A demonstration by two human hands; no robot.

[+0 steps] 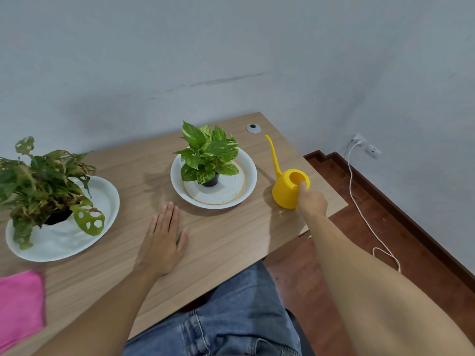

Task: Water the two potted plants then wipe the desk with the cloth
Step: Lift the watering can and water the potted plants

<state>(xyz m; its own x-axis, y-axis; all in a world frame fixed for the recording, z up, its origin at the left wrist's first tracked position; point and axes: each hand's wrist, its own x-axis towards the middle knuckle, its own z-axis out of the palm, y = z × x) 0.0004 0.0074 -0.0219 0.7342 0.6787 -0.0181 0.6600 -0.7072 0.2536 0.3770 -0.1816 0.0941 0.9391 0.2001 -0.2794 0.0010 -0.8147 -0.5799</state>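
In the head view, the yellow can (289,190) is seen standing upright on the counter (231,235), just right of the near plant's saucer (248,186) and close to the counter's right edge. Its long spout rises from the body and points away from the person. The right hand (312,201) is closed around the can's rear, where the handle appears to be; the thumb is laid over the rim of the open top. The grip is thus clenched on the can, though the handle itself is hidden behind the hand. The left hand (164,237) is laid flat and released on the counter, left of and nearer than the can, holding nothing.

The pothos (209,156) stands in a black pot on the saucer, left of the can. The second plant (43,181) sits in its own dish (102,201), much further left of the can. The pink cloth (20,304) lies furthest left of the can, at the counter's near edge.

The step in hand is judged to be lifting the can for the first watering. It is best raised level, then swung left so the spout tip is brought under the pothos leaves and over the soil before it is tilted. A slow tilt is advised, since the open top could spill.
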